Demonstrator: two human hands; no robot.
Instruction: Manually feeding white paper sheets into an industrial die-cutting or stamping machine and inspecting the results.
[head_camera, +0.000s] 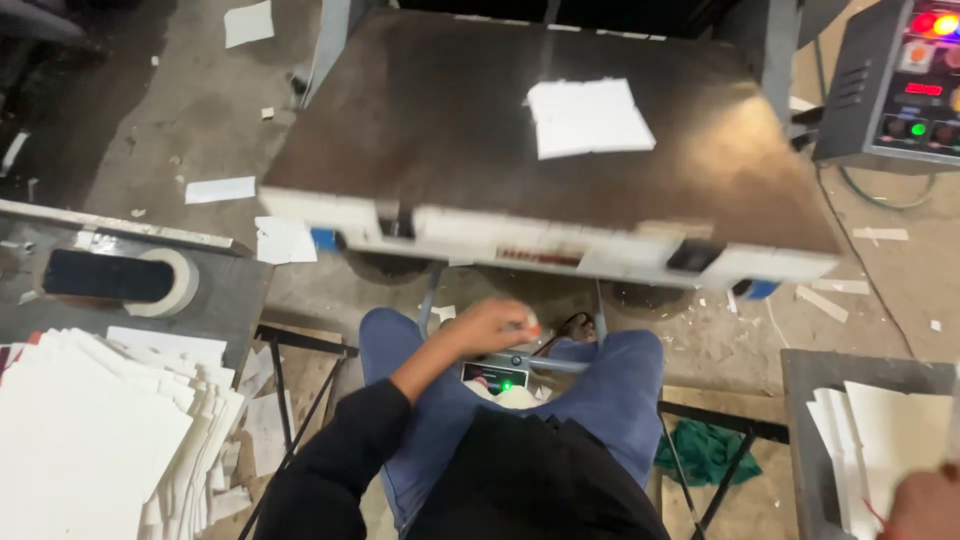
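Left hand (495, 328) down between the knees, fingers curled loosely over a small control box (497, 375) with a green light, apparently pressing, nothing gripped. Right hand (925, 505) barely in frame at the bottom right corner, touching a stack of white sheets (880, 440) on the right desk (805, 385); grip impossible to judge there. White square sheet (587, 117) lying flat on the dark metal plate (450, 120) of the machine, toward its far right part. To do this well: keep the pressing hand low and clear of the plate edge, leave the sheet square and unmoved. Grey control panel (890, 85) at upper right, red and green round lamps. Tall white stack (95, 440) at lower left, tape roll (165, 282) behind it.
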